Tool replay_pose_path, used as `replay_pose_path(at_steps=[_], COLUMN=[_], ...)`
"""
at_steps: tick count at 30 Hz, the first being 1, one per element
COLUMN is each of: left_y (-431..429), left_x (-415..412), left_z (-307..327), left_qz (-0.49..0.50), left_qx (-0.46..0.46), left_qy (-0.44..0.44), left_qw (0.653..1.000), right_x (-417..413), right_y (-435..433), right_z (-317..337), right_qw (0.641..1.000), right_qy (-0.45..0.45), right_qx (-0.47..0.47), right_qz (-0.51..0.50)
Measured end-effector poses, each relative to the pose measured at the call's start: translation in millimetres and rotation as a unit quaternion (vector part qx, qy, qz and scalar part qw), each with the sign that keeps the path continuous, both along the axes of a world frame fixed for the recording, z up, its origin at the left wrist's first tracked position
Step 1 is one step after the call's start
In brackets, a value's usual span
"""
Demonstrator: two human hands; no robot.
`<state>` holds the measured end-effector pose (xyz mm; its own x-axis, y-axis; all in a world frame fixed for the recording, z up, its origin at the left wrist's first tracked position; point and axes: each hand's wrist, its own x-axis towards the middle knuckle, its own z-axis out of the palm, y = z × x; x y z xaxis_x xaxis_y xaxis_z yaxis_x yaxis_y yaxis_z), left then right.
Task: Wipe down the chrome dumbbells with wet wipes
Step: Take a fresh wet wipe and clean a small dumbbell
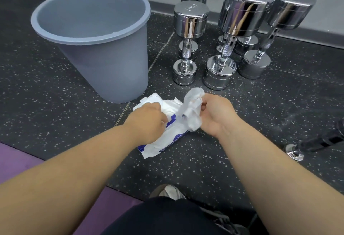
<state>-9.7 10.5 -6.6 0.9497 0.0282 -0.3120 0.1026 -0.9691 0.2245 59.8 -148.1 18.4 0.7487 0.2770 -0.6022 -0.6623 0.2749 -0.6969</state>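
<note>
In the middle of the frame the left hand holds the pack of wet wipes on the speckled floor, fingers curled down at its opening (fingertips mostly hidden). Just right of it, the right hand pinches a crumpled wipe that rises from the pack. The chrome dumbbells stand on end at upper right, untouched, beside a grey bucket at upper left.

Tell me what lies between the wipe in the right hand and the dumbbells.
Head view: only bare speckled floor lies between the wipe, gripped by the right hand, and the dumbbells.
</note>
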Motion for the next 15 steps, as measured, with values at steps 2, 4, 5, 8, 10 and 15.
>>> replay_pose_path(at_steps=[2, 4, 5, 8, 10, 15], left_y=[4, 2, 0, -10, -12, -13], left_x=[0, 2, 3, 8, 9, 5], left_z=[4, 8, 8, 7, 6, 12], left_qz=[-0.012, -0.035, -0.037, -0.026, 0.002, 0.122], left_qx=[-0.011, 0.027, 0.050, 0.089, 0.040, -0.172], left_qy=[0.036, 0.064, 0.075, 0.097, 0.105, 0.122], left_qw=[0.999, 0.997, 0.995, 0.991, 0.994, 0.970], right_x=[7, 5, 2, 9, 3, 3], right_y=[3, 9, 12, 2, -4, -2], right_z=[0, 3, 2, -10, -16, -30], right_qw=[0.997, 0.952, 0.899, 0.960, 0.989, 0.992], right_qy=[-0.025, -0.026, -0.086, -0.020, 0.023, 0.105], right_qx=[-0.064, -0.269, -0.387, -0.266, -0.142, -0.075], right_qz=[0.017, 0.145, 0.187, 0.088, 0.014, 0.000])
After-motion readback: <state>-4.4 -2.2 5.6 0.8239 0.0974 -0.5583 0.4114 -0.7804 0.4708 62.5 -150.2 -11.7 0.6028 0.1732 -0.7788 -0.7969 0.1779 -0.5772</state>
